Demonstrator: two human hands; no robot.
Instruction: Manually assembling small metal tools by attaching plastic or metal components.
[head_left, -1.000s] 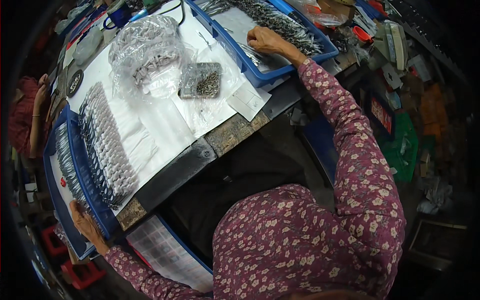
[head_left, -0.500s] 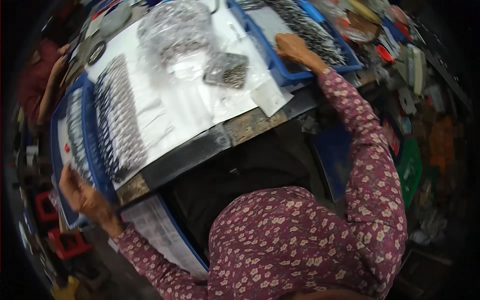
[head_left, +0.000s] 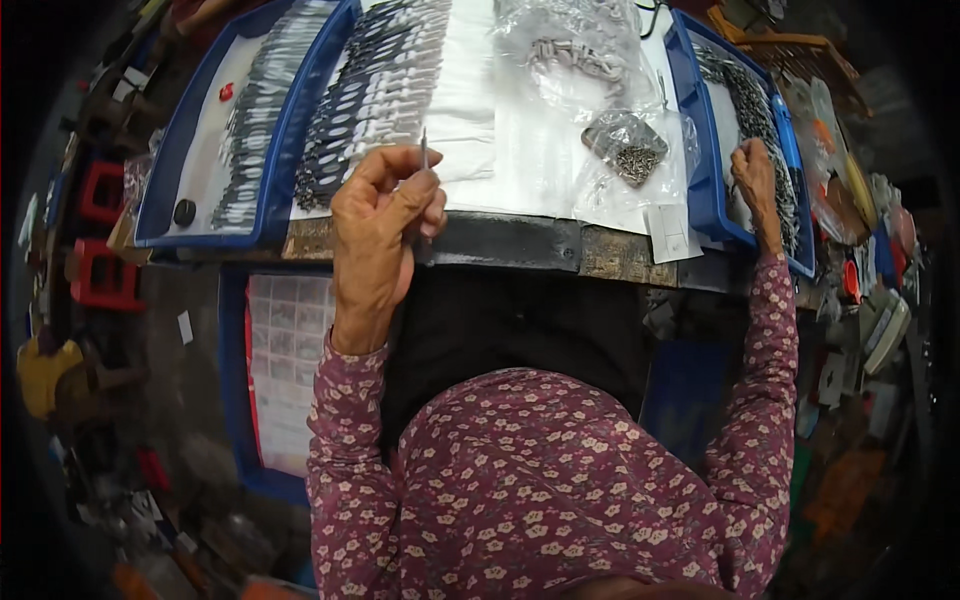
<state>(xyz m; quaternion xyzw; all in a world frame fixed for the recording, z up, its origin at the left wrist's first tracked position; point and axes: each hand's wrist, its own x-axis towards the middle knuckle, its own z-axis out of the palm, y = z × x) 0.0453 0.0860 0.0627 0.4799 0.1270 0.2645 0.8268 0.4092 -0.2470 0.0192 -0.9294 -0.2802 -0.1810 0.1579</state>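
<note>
My left hand (head_left: 378, 225) is raised over the table's front edge, thumb and fingers pinching a thin metal piece (head_left: 424, 152) that points upward. Its exact kind does not show. On the right, my right hand (head_left: 757, 190) is inside a blue tray (head_left: 708, 205), closed beside a row of dark metal parts (head_left: 755, 110); whatever its fingers hold is hidden. Past my left hand, rows of dark and silvery slim parts (head_left: 375, 75) lie on white paper (head_left: 465, 160). Further left, a second blue tray (head_left: 275, 170) holds more slim parts (head_left: 262, 120).
Between the trays lie a clear plastic bag of metal parts (head_left: 580, 60) and a smaller bag of tiny pieces (head_left: 637, 160). A white card (head_left: 672, 235) overhangs the table edge. Below the table, a blue tray (head_left: 240, 400) stands on the left; red stools (head_left: 105, 275) stand further left.
My left hand has come from the left tray to the right, up over the table edge, with the thin metal piece in its pinch. The view has turned left; my right hand stays in its tray.
</note>
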